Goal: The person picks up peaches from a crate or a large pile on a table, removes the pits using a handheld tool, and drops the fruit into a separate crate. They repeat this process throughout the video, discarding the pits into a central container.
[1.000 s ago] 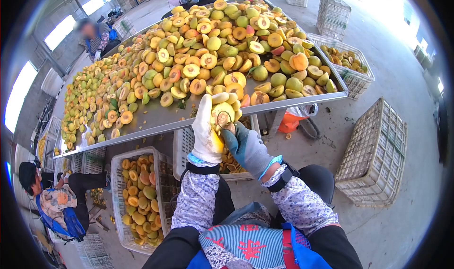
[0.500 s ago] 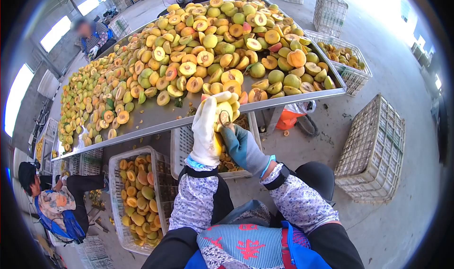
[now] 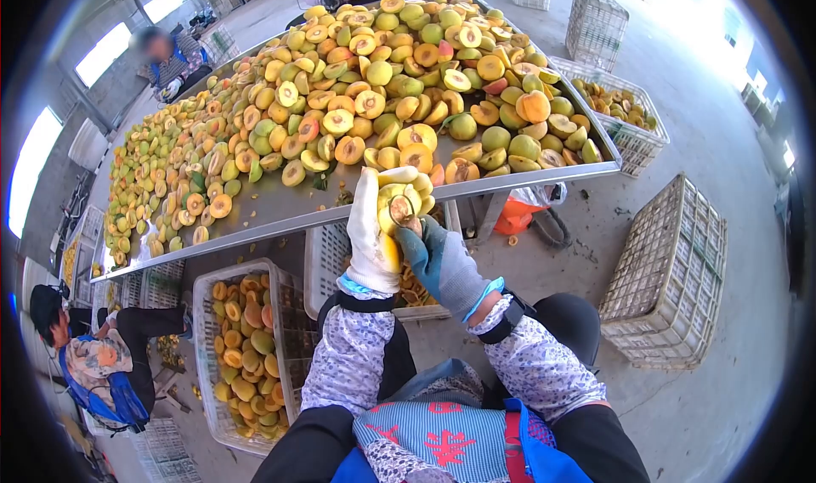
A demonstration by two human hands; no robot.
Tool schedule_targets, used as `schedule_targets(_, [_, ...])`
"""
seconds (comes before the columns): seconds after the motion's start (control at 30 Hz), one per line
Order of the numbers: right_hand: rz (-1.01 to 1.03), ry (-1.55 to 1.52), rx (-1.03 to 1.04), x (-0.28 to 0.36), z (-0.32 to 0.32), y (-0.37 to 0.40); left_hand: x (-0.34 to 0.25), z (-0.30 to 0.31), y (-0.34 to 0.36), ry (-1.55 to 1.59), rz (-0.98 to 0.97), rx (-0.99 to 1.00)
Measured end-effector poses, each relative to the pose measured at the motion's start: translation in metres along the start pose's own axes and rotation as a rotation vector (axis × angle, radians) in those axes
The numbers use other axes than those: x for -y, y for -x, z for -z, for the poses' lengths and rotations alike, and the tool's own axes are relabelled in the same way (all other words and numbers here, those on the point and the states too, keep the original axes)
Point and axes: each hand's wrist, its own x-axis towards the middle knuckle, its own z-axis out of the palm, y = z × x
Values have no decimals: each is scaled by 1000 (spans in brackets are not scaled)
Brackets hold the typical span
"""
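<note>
My left hand [image 3: 374, 237], in a white and yellow glove, is wrapped round a halved yellow fruit [image 3: 398, 201] with its cut face and brown pit cavity showing. My right hand [image 3: 435, 258], in a grey-blue glove, is closed with its fingertips at the cut face; whatever it grips there is too small to make out. Both hands are just below the near edge of a metal table [image 3: 340, 217]. Many halved fruits [image 3: 340, 122] are heaped on it.
Below the table is a crate [image 3: 319, 266] with fruit pieces; left of it stands a crate of fruit [image 3: 251, 347]. An upended crate [image 3: 667, 275] and another fruit crate [image 3: 642, 139] are on the right. Co-workers sit at left [image 3: 106, 355] and beyond the table [image 3: 170, 58].
The fruit's cut face has turned more toward the camera, and my right hand has shifted slightly at it. The co-worker at the far left of the table has moved a little.
</note>
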Motion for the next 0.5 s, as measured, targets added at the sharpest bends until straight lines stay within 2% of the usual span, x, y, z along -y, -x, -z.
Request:
schedule_targets(0.13, [-11,-13,17,-2,-1,0,3,-7,4,-13,-60,-62])
schedule_targets(0.3, [-53,91,121,-6,8,4,-9,11,3,-98,119,79])
schedule_targets(0.37, [-75,-4,116,-7,5,6,-12,29,-8,-165,220,180])
schedule_targets(0.43, [-18,-104,66,-5,0,6,-18,8,-1,-109,125,107])
schedule_targets(0.47, [-81,-262,62,-8,-7,5,-20,-2,3,-86,79,73])
schedule_targets(0.5, [-143,-421,59,-15,-16,5,-17,-7,5,-216,-70,97])
